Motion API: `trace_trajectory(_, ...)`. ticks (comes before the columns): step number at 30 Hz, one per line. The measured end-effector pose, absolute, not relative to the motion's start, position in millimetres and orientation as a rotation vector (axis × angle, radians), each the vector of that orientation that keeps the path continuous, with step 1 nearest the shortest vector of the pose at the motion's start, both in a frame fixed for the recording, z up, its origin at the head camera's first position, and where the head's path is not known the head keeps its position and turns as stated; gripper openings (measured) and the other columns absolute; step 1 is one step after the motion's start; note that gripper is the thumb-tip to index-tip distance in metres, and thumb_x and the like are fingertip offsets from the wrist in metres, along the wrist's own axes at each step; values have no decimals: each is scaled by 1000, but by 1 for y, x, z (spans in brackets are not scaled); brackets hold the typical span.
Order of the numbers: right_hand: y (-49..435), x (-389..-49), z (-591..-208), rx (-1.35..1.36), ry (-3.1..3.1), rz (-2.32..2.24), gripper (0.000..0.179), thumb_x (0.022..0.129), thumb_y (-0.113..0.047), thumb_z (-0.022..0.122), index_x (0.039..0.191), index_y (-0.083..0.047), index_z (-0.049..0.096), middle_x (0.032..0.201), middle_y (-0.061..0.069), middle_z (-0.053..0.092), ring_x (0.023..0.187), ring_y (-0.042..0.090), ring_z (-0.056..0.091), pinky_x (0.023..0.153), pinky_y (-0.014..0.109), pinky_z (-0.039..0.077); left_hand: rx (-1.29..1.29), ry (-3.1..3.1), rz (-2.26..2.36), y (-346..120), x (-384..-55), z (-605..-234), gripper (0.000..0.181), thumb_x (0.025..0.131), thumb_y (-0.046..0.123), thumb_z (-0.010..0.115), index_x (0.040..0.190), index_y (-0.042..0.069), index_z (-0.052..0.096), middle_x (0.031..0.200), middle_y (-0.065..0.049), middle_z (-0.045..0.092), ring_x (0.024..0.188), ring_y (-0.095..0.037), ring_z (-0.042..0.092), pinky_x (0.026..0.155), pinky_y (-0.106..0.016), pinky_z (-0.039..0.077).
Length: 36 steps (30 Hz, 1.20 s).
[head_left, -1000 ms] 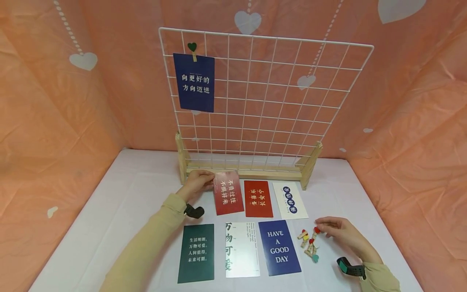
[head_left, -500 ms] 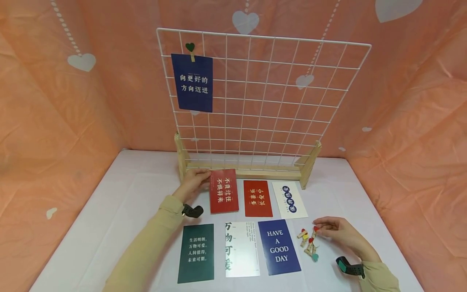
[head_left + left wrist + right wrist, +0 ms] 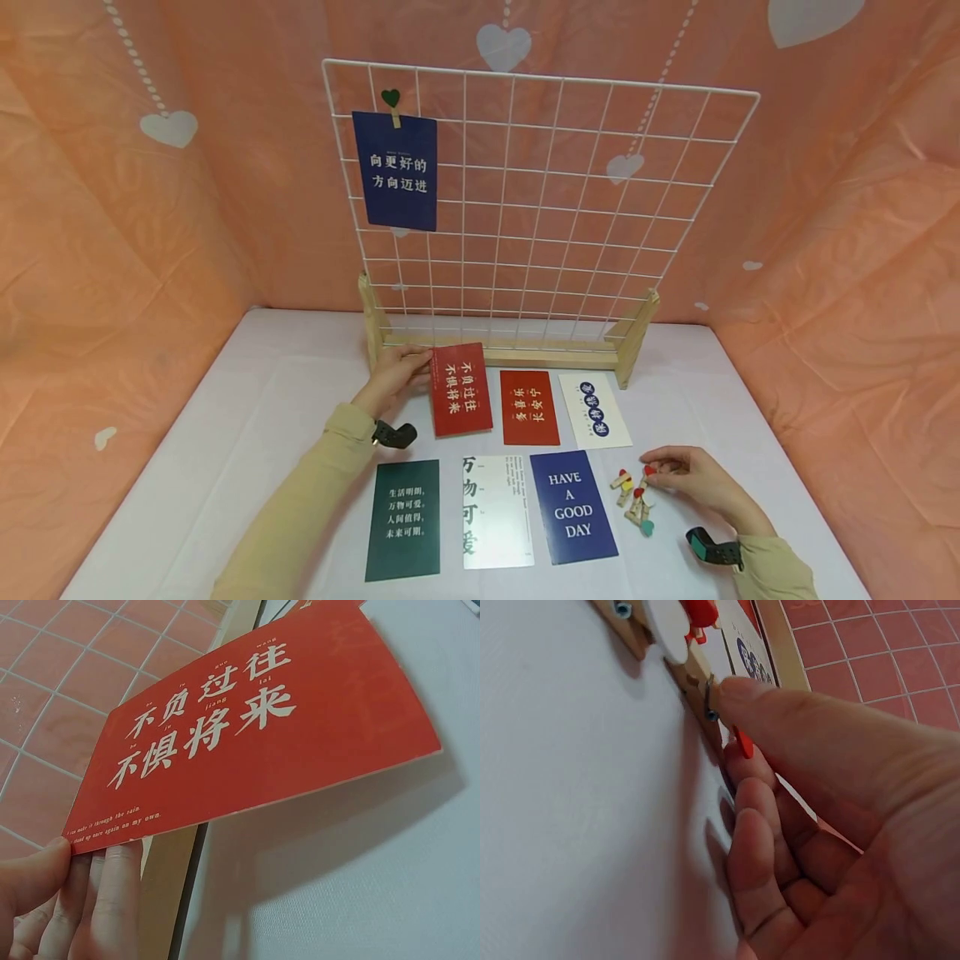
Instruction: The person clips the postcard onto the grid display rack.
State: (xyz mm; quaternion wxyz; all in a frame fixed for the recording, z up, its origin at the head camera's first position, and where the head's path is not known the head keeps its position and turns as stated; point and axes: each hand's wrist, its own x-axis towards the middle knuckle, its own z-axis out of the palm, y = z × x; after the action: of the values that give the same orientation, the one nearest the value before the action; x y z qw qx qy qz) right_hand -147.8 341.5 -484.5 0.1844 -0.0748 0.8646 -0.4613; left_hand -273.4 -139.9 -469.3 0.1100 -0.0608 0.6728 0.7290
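Note:
My left hand (image 3: 392,379) pinches a red card (image 3: 461,390) with white lettering by its left edge, in front of the rack. The left wrist view shows the card (image 3: 247,750) tilted and raised off the white cloth, thumb on top and fingers beneath. At the right, my right hand (image 3: 693,482) pinches a small wooden clothespin (image 3: 649,475) with a red heart, at the edge of a pile of clothespins (image 3: 634,510). Up close in the right wrist view, the thumb presses on the clothespin (image 3: 703,709), with fingertips close to the cloth.
Behind stands a white wire grid rack (image 3: 540,200) on a wooden base (image 3: 555,358). A navy card (image 3: 397,200) hangs from it by a green-heart clothespin (image 3: 391,100). Several more cards lie on the cloth, including an orange-red one (image 3: 529,408) and a green one (image 3: 403,521).
The red card has moved slightly left and tilted up with my left hand. My right hand has shifted a little left at the clothespins.

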Motion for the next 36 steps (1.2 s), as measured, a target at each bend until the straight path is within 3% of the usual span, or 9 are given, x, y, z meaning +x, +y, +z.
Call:
trace_trajectory(11,341,-147,-487,-279,2437,-1323,29,86,-9,70,110,6,65,85,9,61,72,10,52,61,21,47,-177,2035,2105,-141,-271,-471,34,98,13,55,124,-9,53,106,-18,64,81,-12,66,82,-35,55)
trace_trajectory(24,344,-147,-486,-176,2399,-1350,31,86,-15,72,108,6,66,92,9,64,76,12,55,62,22,49,-171,2040,2120,-144,-271,-474,35,99,12,54,125,-11,52,109,-20,62,81,-12,66,86,-39,53)
trace_trajectory(36,345,-148,-482,-110,2336,-1392,29,89,-18,69,105,6,64,98,12,65,84,17,55,69,23,49,-193,2000,2151,-146,-271,-470,32,98,13,56,121,-9,54,106,-17,64,83,-14,66,76,-30,57)
